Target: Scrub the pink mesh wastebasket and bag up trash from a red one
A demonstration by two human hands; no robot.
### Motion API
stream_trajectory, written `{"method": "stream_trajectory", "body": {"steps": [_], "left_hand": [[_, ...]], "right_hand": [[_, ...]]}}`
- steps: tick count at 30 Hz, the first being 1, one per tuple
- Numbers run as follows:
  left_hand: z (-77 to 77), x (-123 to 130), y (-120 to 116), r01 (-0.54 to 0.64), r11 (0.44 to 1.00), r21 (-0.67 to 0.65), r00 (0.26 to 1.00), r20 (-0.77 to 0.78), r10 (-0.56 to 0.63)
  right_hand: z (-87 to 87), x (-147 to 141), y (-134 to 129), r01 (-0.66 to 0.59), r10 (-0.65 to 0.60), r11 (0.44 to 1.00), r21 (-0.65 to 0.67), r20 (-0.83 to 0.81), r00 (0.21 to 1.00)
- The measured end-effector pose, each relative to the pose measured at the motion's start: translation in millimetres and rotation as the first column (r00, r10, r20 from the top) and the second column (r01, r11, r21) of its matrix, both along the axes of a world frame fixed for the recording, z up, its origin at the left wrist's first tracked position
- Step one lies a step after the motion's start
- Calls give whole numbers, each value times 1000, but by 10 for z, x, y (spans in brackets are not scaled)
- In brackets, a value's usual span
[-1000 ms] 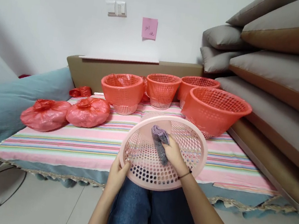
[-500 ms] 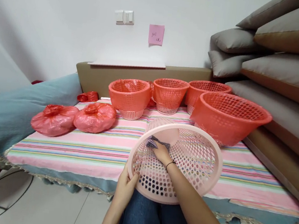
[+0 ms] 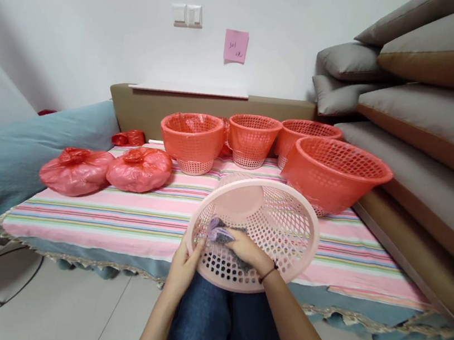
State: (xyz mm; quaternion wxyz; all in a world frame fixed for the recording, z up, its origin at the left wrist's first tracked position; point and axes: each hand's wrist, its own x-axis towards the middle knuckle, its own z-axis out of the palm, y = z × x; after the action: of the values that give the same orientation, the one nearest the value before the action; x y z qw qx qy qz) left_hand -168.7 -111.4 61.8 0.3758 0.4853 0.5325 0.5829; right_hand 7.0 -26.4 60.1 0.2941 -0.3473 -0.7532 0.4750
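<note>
1. On my feed, the left hand (image 3: 183, 265) grips the pink basket (image 3: 244, 200) by its rim — thumb over the edge.
2. Right hand (image 3: 246, 248) inside it, closed round a cloth (image 3: 220, 233).
3. I see the basket tilted above the jeans (image 3: 202, 321), near red-covered baskets (image 3: 253, 140).

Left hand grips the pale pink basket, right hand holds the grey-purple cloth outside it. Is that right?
Not quite: the head view shows the cloth inside the pale pink basket. The left hand grips the basket and the right hand holds the cloth, as noted.
</note>
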Motion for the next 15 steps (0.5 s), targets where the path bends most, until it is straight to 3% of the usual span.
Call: {"method": "stream_trajectory", "body": {"steps": [8,12,15], "left_hand": [[139,15,51,-27,999,-29,995,91,30],[197,36,58,-22,999,-29,993,119,25],[247,37,49,-31,999,-23,996,82,33]], "right_hand": [[227,182,-1013,-49,44,996,77,65,997],[329,141,-1244,-65,37,990,127,211,977],[367,108,-1310,-42,-43,980,195,410,911]]}}
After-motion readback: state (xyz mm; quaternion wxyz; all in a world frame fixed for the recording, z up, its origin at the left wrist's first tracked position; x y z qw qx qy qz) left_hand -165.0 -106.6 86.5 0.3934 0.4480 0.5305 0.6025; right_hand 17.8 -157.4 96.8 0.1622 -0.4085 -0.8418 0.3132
